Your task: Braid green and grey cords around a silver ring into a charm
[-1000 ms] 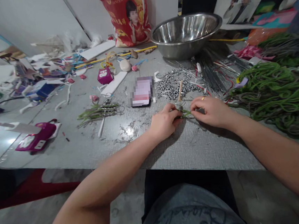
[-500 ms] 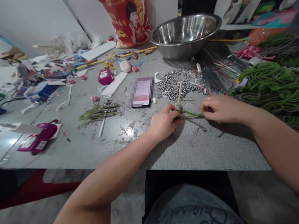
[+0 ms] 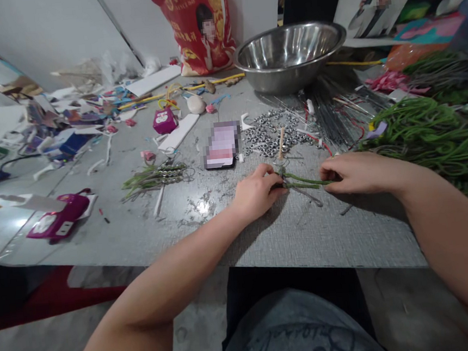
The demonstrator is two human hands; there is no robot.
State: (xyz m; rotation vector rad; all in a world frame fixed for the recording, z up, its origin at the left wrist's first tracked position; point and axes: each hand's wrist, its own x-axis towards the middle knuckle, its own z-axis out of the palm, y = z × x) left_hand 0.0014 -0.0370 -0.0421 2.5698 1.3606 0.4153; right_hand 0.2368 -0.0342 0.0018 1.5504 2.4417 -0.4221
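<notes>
My left hand [image 3: 257, 188] is closed, thumb and fingers pinching the knotted end of a green cord [image 3: 306, 179]. Two green strands stretch from there to the right, and a grey cord end [image 3: 310, 197] lies below them on the table. My right hand [image 3: 346, 174] pinches the upper strand near its far end; its fingertips are partly hidden. Just beyond my left hand a thin wooden stick [image 3: 281, 143] stands up from the table. Silver beads [image 3: 271, 131] are scattered behind it.
A phone [image 3: 221, 145] lies left of the beads. Finished-looking beaded cords [image 3: 156, 177] sit farther left, near purple power sockets [image 3: 59, 217]. A steel bowl [image 3: 291, 75] stands at the back. Green and grey cords [image 3: 431, 142] are heaped at the right, beside thin metal wires [image 3: 329, 115].
My right hand has moved slightly to the right, along the green cord or drawing it out, so more of the strands shows between my hands. My left hand has stayed in place.
</notes>
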